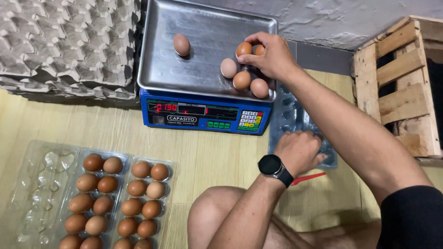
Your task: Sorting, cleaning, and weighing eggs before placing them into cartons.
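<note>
Steel scale tray [203, 50]: brown egg [244, 49] under right hand's [272, 55] grip.

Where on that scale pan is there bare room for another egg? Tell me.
The steel pan is bare across its left and middle, apart from a lone egg. The right edge is crowded: the clustered eggs lie under the right hand.
</note>
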